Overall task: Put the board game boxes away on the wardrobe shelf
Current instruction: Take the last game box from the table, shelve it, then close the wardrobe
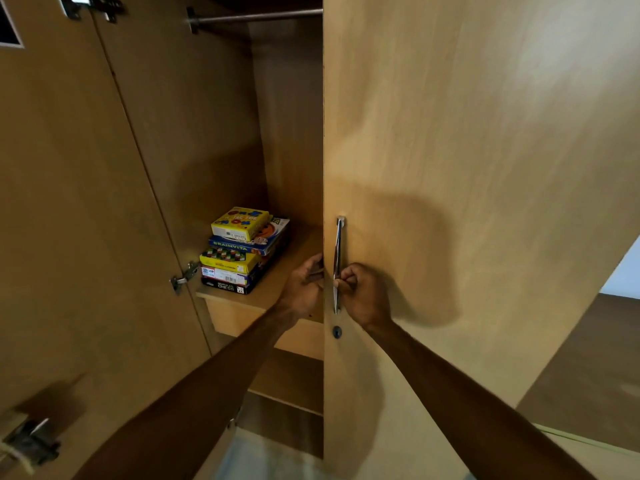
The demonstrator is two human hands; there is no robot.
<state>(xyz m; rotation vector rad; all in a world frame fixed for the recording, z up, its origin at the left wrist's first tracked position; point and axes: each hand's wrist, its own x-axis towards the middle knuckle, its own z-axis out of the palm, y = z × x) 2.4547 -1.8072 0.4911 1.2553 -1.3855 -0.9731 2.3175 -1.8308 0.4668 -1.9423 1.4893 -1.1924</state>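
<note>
The board game boxes (242,251) sit stacked on the wardrobe shelf (277,282) at mid-frame, left of centre: a black chess box at the bottom, a blue Brainvita box higher up and a yellow tic-tac-toe box on top, so the putting-away looks done and the step in hand appears to be moving the right-hand wardrobe door (450,202). The right hand (363,292) is curled closed around the lower part of the metal door handle (337,265), fingers wrapped behind the bar. The left hand (304,289) rests at the door's free edge with its fingers hooked around it, gripping nothing else. To close it well, I would pull the left fingers clear of the edge before the door meets the frame, and guide it by the handle alone, slowly, so the hinges take no jolt. The left fingertips are hidden behind the door edge, the middle boxes' titles are too small to read, and the shelf's right part is covered by the door. Whether the door is opening or closing cannot be told.
</note>
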